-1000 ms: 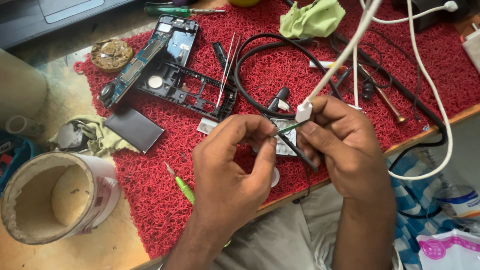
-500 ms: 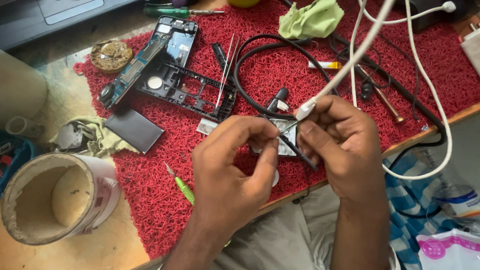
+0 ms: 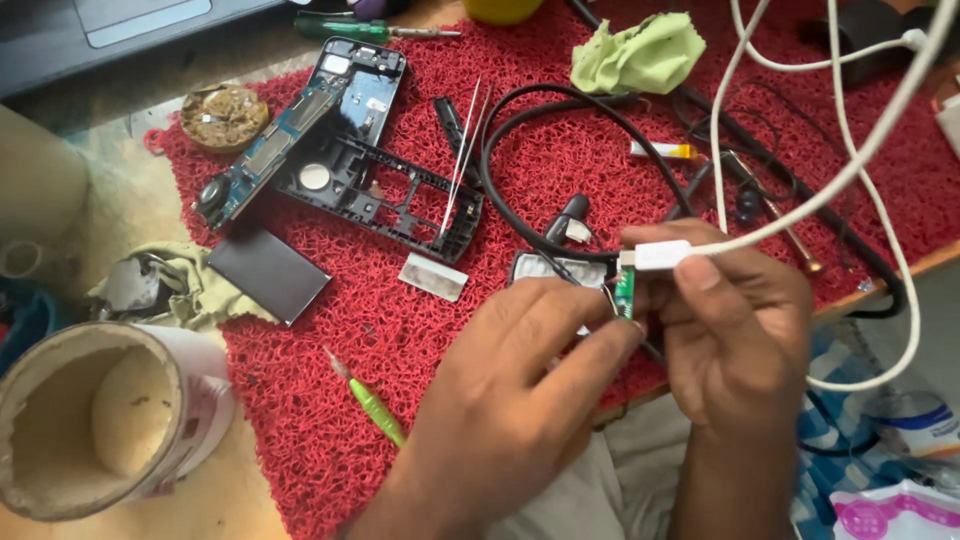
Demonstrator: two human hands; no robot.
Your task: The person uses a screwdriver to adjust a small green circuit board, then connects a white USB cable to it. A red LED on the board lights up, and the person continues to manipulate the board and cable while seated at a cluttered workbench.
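Observation:
Over the front edge of a red loop mat (image 3: 330,390), my left hand (image 3: 520,380) pinches a tiny green circuit board (image 3: 624,292) between thumb and forefinger. My right hand (image 3: 745,320) holds the white plug (image 3: 660,254) of a white cable (image 3: 850,170) right at the top of that board. The cable runs up and to the right out of view. Plug and board touch or nearly touch; the joint is partly hidden by my fingers.
On the mat lie a black phone frame (image 3: 385,190), a blue circuit board (image 3: 270,150), tweezers (image 3: 462,160), a dark screen panel (image 3: 268,275), a green-handled tool (image 3: 375,405), a black cable loop (image 3: 560,150) and a green cloth (image 3: 640,55). A worn white tub (image 3: 100,420) stands at left.
The white plug has come down from above my hands to the top of the green board. Both hands have shifted a little to the right.

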